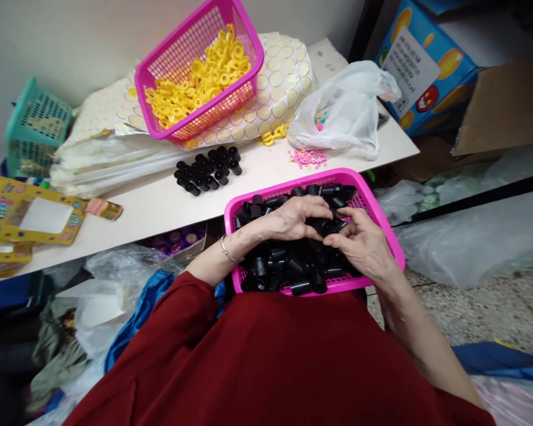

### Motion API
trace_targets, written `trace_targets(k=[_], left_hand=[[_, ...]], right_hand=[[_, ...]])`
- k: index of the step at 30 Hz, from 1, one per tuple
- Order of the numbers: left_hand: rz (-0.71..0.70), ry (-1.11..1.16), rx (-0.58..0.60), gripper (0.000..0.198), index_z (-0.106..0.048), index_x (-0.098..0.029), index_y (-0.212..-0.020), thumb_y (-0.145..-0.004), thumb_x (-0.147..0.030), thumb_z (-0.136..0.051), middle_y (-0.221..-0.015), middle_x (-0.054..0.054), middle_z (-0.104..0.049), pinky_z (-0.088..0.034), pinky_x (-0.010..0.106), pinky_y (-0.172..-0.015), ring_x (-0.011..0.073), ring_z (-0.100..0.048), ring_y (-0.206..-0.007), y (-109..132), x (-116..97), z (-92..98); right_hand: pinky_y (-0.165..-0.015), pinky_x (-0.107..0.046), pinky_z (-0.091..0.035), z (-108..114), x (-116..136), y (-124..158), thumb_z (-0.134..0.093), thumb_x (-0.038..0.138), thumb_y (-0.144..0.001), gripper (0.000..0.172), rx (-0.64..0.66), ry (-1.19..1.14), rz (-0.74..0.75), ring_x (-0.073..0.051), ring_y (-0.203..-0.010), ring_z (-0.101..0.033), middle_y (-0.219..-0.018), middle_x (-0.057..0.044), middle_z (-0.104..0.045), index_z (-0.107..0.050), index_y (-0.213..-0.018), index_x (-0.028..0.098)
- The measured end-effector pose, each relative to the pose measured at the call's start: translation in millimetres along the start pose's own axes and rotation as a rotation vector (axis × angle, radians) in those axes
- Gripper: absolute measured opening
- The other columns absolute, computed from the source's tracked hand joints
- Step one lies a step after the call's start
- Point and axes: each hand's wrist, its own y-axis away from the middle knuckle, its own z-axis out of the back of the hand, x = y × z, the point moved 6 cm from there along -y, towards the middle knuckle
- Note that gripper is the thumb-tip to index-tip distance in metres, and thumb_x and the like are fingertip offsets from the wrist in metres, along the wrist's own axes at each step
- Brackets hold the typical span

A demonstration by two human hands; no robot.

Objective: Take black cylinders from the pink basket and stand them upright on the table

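Observation:
A pink basket [382,228] full of black plastic caps [293,266] rests on my lap. My left hand [293,216] lies in the basket with its fingers curled over several caps. My right hand [359,239] is beside it, fingertips pinched on black caps at the middle of the pile. A silver bracelet circles my left wrist. A group of black caps [208,168] stands in rows on the white table [160,204] just beyond the basket.
A second pink basket [169,65] holds yellow rings [199,80] atop stacked sheets. A white plastic bag [342,109] and scattered pink beads [308,158] lie at the table's right. A teal basket [35,127] and yellow boxes [31,213] sit left. Plastic bags cover the floor.

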Motion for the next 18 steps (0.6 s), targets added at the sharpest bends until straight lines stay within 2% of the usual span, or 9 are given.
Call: trace_targets(k=[2,4,6,8,10,12,14,16,18], left_hand=[[0.005,-0.089,-0.226,0.033,-0.079,-0.022,-0.097,-0.068,-0.033,-0.089,-0.109,0.007,-0.072,-0.051,0.041,-0.094,0.0242,-0.063,-0.105,17,7,28.0],[0.058,-0.140,-0.546,0.037,-0.077,-0.023,-0.097,-0.067,-0.042,-0.089,-0.105,0.006,-0.072,-0.052,0.039,-0.088,0.0223,-0.063,-0.102,49,24,61.6],[0.151,-0.161,-0.905,0.042,-0.074,-0.022,-0.098,-0.069,-0.049,-0.086,-0.100,0.004,-0.073,-0.051,0.034,-0.078,0.0193,-0.064,-0.096,97,49,92.1],[0.260,-0.181,-1.237,0.044,-0.070,-0.019,-0.101,-0.075,-0.054,-0.079,-0.092,0.001,-0.073,-0.049,0.033,-0.073,0.0152,-0.064,-0.085,153,78,112.8],[0.402,-0.211,-1.464,0.043,-0.065,-0.014,-0.094,-0.078,-0.054,-0.073,-0.080,-0.003,-0.068,-0.046,0.034,-0.071,0.0128,-0.060,-0.078,204,108,123.5],[0.568,-0.220,-1.556,0.043,-0.060,-0.015,-0.085,-0.075,-0.054,-0.073,-0.071,-0.006,-0.060,-0.042,0.033,-0.069,0.0114,-0.056,-0.075,239,136,129.3],[0.685,-0.210,-1.583,0.042,-0.052,-0.017,-0.076,-0.074,-0.054,-0.071,-0.064,-0.008,-0.051,-0.039,0.032,-0.067,0.0091,-0.052,-0.071,258,156,134.6],[0.737,-0.198,-1.573,0.039,-0.047,-0.018,-0.074,-0.072,-0.049,-0.071,-0.063,-0.009,-0.045,-0.038,0.031,-0.066,0.0076,-0.046,-0.068,263,168,141.8],[0.748,-0.197,-1.536,0.034,-0.045,-0.018,-0.076,-0.069,-0.040,-0.070,-0.064,-0.009,-0.043,-0.038,0.030,-0.065,0.0073,-0.042,-0.066,258,173,150.9]], right_hand=[[-0.054,-0.031,-0.046,5,-4,-2,-0.073,0.065,-0.075,0.053,0.005,0.011,0.039,-0.014,-0.057,-0.053,-0.081,-0.001,-0.061,-0.064,-0.104,0.021],[-0.057,-0.032,-0.046,13,-13,-5,-0.070,0.059,-0.080,0.041,-0.043,0.087,0.062,-0.016,-0.058,-0.053,-0.076,-0.001,-0.058,-0.064,-0.097,0.022],[-0.061,-0.035,-0.047,16,-23,-8,-0.068,0.050,-0.082,0.030,-0.048,0.219,0.077,-0.019,-0.063,-0.055,-0.075,-0.002,-0.058,-0.064,-0.092,0.022],[-0.070,-0.040,-0.051,12,-32,-9,-0.063,0.041,-0.084,0.021,0.025,0.360,0.098,-0.025,-0.074,-0.061,-0.082,-0.006,-0.062,-0.065,-0.091,0.022],[-0.081,-0.046,-0.052,5,-38,-8,-0.058,0.035,-0.084,0.022,0.127,0.484,0.117,-0.032,-0.091,-0.064,-0.093,-0.012,-0.066,-0.066,-0.096,0.020],[-0.087,-0.050,-0.051,-1,-42,-7,-0.056,0.034,-0.084,0.028,0.196,0.575,0.128,-0.036,-0.102,-0.063,-0.102,-0.016,-0.067,-0.067,-0.104,0.017],[-0.085,-0.049,-0.052,-4,-43,-9,-0.055,0.034,-0.085,0.032,0.201,0.622,0.140,-0.036,-0.100,-0.064,-0.103,-0.016,-0.068,-0.066,-0.110,0.017],[-0.082,-0.047,-0.053,-4,-38,-14,-0.053,0.031,-0.087,0.032,0.146,0.635,0.180,-0.033,-0.097,-0.064,-0.103,-0.014,-0.069,-0.065,-0.114,0.019],[-0.085,-0.046,-0.053,-7,-28,-21,-0.051,0.026,-0.088,0.033,0.108,0.642,0.263,-0.032,-0.099,-0.062,-0.109,-0.013,-0.069,-0.065,-0.117,0.020]])
